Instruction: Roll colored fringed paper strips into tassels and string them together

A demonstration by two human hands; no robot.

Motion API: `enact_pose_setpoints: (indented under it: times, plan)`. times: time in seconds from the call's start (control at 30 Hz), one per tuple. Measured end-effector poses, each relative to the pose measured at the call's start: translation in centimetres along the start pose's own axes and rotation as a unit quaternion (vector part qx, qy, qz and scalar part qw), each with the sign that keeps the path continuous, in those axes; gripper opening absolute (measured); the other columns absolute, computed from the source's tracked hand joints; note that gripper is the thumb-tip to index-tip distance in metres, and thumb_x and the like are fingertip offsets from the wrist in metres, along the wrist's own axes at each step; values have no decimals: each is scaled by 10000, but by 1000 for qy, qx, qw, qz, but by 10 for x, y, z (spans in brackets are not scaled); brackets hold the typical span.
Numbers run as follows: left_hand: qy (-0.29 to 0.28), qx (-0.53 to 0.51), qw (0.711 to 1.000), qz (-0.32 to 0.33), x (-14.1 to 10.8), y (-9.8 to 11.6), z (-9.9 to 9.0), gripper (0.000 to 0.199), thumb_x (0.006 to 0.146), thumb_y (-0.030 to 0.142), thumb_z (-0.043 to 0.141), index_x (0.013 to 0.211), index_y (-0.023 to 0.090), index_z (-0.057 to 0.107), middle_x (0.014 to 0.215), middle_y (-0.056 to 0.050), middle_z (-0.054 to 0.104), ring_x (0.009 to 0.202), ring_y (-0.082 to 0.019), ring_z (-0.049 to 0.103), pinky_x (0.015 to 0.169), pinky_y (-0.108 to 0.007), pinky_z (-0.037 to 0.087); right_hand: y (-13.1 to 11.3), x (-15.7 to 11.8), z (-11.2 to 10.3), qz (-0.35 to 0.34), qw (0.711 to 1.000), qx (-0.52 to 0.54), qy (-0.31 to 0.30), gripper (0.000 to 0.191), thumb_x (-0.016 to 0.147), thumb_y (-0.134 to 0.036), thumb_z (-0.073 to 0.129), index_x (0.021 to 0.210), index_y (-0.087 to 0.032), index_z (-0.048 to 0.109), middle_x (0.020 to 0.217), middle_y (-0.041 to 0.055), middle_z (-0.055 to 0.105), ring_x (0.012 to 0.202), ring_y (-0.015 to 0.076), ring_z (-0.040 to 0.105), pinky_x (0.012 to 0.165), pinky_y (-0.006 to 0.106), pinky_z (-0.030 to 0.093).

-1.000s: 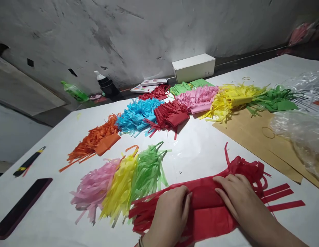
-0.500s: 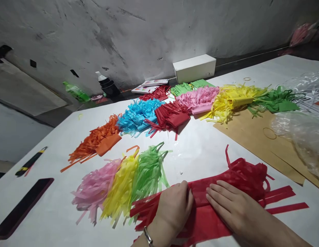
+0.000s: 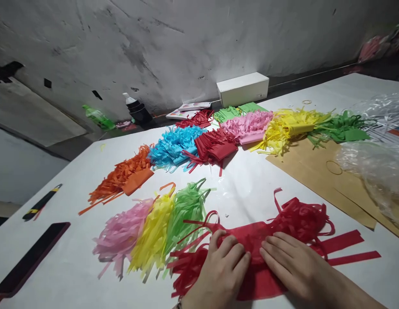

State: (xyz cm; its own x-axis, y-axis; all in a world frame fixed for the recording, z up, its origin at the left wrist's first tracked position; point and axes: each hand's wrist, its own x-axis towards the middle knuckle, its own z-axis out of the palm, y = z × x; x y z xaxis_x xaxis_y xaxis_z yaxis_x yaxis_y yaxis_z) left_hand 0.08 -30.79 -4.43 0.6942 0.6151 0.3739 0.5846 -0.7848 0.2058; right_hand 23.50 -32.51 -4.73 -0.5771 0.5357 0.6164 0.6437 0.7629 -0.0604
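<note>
Red tissue paper [image 3: 259, 277], cut into fringe at both ends, lies in front of me on the white table. My left hand [image 3: 226, 266] rests on its left part, fingers slightly bent and spread over the paper. Flat on the right part, fingers stretched out, is my right hand [image 3: 289, 262]. Red strips bunch up beyond the right hand, and two wide strips stick out to the right. Just left of the red paper lie a light green tassel [image 3: 186, 210], a yellow tassel [image 3: 154, 234] and a pink tassel [image 3: 125, 234].
Orange fringe [image 3: 122, 176], blue fringe [image 3: 176, 146] and several more coloured bundles form a row across the table. Brown paper [image 3: 318, 180] and clear plastic [image 3: 367, 159] lie at right. A phone [image 3: 33, 257] and box cutter [image 3: 43, 201] are at left; a white box [image 3: 242, 89] stands behind.
My left hand has opened from a closed grip and spread its fingers over the red paper. The left fringe now shows loose, curled strips. My right hand stays flat.
</note>
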Motion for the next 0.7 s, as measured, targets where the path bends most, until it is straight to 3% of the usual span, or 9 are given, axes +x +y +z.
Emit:
enact_pose_setpoints:
  times: [0.13, 0.23, 0.37, 0.53, 0.7]
  plan:
    - [-11, -19, 999, -24, -7, 1, -2, 161, 1009, 187, 518, 1052, 192, 673, 924, -25, 714, 874, -216, 601, 1021, -443, 305, 3, -9, 5, 49, 995, 73, -43, 362, 902, -19, 417, 1080, -150, 703, 981, 79, 746, 917, 225, 645, 1045, 440, 388]
    - [4, -16, 997, -72, -9, 4, -1, 211, 1045, 214, 462, 994, 210, 666, 905, -13, 712, 853, -217, 594, 990, -441, 295, 7, -7, 8, 119, 982, 117, -94, 284, 957, -39, 426, 938, -197, 661, 915, 26, 688, 857, 201, 584, 979, 416, 376]
    - [27, -1, 989, -144, -6, 4, -2, 318, 1033, 137, 405, 794, 199, 606, 764, 3, 654, 736, -202, 541, 926, -443, 307, 12, 6, 13, 153, 979, 62, -117, 351, 1038, -114, 388, 733, -201, 539, 726, -8, 587, 687, 188, 507, 817, 388, 338]
    - [-25, 39, 978, -203, 3, 2, -6, 312, 992, 133, 468, 719, 194, 605, 744, -13, 653, 752, -227, 553, 891, -465, 320, 18, 20, 20, 182, 970, 10, -158, 359, 1038, -144, 410, 711, -218, 537, 669, -5, 590, 611, 202, 505, 735, 375, 305]
    - [-37, 78, 970, -228, 11, 1, -2, 273, 943, 171, 564, 677, 198, 619, 716, -13, 662, 760, -243, 570, 891, -487, 330, 18, 25, 17, 207, 968, -21, -142, 342, 1016, -178, 458, 689, -216, 551, 645, 15, 582, 596, 222, 483, 702, 395, 309]
